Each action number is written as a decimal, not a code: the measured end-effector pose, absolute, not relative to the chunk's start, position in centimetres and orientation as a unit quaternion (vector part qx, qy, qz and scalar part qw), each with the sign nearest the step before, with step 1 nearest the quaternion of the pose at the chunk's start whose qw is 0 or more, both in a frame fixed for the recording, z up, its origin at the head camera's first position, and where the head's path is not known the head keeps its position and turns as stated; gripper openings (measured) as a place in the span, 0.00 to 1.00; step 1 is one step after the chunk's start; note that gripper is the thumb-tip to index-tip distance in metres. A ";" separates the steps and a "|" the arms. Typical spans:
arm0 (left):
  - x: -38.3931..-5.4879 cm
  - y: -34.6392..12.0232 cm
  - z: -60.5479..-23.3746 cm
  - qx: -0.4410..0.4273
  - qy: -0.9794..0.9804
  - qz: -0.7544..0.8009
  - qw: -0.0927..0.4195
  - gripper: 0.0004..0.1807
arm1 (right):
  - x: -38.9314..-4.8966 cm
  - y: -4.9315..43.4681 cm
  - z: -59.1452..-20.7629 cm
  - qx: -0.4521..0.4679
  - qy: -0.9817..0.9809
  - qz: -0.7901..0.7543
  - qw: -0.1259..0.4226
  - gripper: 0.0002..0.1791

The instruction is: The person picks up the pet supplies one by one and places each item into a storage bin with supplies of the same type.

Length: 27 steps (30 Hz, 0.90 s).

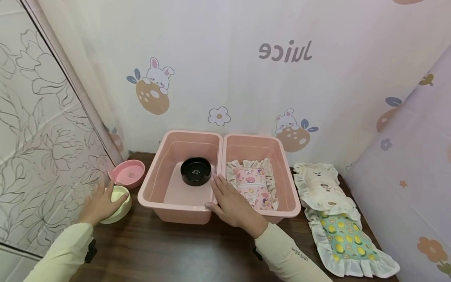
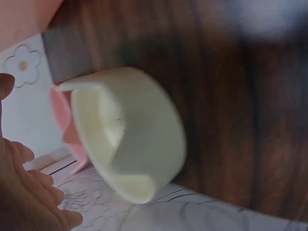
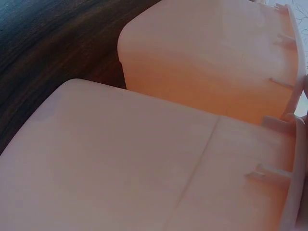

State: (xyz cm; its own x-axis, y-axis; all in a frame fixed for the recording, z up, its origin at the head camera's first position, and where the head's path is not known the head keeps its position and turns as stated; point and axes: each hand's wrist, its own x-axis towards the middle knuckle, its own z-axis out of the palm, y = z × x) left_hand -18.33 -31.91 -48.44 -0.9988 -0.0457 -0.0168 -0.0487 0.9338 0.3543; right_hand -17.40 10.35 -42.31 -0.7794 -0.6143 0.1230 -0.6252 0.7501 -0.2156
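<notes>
My left hand (image 1: 96,207) is over a pale yellow pet bowl (image 1: 121,213) at the left, fingers spread and slightly blurred. In the left wrist view its fingers (image 2: 43,185) stand apart from the yellow bowl (image 2: 154,130), which has a notched rim. A pink bowl (image 1: 135,182) sits just behind it. My right hand (image 1: 234,205) rests with fairly straight fingers where two pink tubs meet. A black bowl (image 1: 195,181) lies inside the left tub (image 1: 170,206). Inside the right tub (image 1: 285,213) is a small pink printed pillow (image 1: 251,188) with cream ruffles.
Two more ruffled pillows lie at the right, a cream one (image 1: 322,186) partly over a green lemon-print one (image 1: 347,237). Everything stands on a dark wooden table (image 1: 169,250). Printed curtains (image 1: 211,58) hang behind and at both sides.
</notes>
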 end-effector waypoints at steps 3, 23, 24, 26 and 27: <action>-17.8 -31.8 -49.6 -0.021 0.985 0.170 0.000 0.50 | -17.3 10.3 -42.2 0.329 -0.936 0.121 0.024 0.41; -16.1 -33.0 -52.8 0.072 0.967 0.245 -0.003 0.30 | -17.2 10.2 -42.4 0.312 -0.944 0.107 0.019 0.40; -16.1 -33.0 -52.9 0.075 0.967 0.244 -0.007 0.29 | -17.2 10.2 -42.4 0.311 -0.944 0.107 0.018 0.40; -16.2 -33.2 -53.1 0.079 0.967 0.244 -0.016 0.27 | -17.2 10.2 -42.4 0.309 -0.945 0.106 0.018 0.41; -16.3 -33.3 -53.3 0.080 0.967 0.243 -0.021 0.27 | -17.2 10.2 -42.4 0.308 -0.945 0.105 0.017 0.41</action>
